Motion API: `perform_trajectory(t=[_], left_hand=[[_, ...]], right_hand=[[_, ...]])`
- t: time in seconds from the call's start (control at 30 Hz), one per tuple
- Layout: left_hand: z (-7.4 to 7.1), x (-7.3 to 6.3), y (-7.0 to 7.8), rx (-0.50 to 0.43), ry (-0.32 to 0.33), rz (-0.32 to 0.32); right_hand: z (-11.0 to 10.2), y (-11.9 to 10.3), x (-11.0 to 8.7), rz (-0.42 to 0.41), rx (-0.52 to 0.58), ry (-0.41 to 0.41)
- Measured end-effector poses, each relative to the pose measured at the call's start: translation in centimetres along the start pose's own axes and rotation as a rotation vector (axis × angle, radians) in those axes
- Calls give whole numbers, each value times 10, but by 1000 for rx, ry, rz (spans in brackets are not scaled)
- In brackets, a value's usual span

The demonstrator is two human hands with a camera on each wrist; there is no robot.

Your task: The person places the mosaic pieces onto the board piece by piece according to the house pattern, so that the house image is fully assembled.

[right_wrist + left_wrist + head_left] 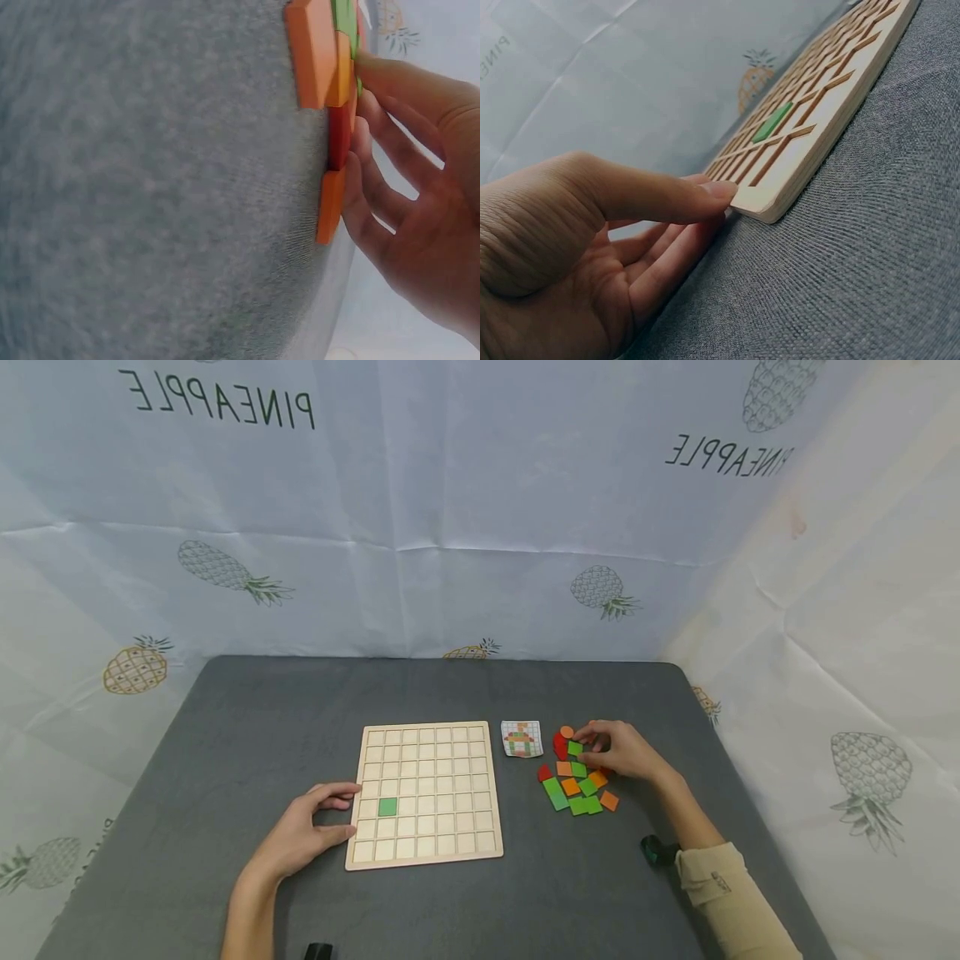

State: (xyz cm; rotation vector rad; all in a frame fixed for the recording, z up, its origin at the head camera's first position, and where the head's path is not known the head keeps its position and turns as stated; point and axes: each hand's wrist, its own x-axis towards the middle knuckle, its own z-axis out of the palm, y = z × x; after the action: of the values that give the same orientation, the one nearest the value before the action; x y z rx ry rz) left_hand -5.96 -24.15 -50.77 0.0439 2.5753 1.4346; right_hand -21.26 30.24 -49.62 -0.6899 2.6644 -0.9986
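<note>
A pale wooden grid board [426, 839] lies on the table with one green square tile [387, 807] in a cell near its left side. My left hand [303, 831] rests at the board's left edge, thumb and fingertips spread along it. In the left wrist view the thumb [697, 199] touches the board's corner. To the right, my right hand [622, 749] reaches over loose tiles, thumb and fingers apart. A light green tile [575, 748] lies by those fingertips. The right wrist view has the fingers among an orange tile [331, 202], a red tile [339, 139] and others.
A small printed pattern card [521, 739] lies between the board and the pile. Several green, orange and red pieces, such as an orange square [609, 801], spread over the grey table [480, 910]. A pineapple-print cloth [450, 485] hangs behind.
</note>
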Motion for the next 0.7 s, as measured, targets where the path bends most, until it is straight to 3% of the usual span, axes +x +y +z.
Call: perform_trajectory(t=[0.7], left_hand=[[0, -1, 1, 15, 15, 2]], right_hand=[[4, -4, 1, -30, -75, 13]])
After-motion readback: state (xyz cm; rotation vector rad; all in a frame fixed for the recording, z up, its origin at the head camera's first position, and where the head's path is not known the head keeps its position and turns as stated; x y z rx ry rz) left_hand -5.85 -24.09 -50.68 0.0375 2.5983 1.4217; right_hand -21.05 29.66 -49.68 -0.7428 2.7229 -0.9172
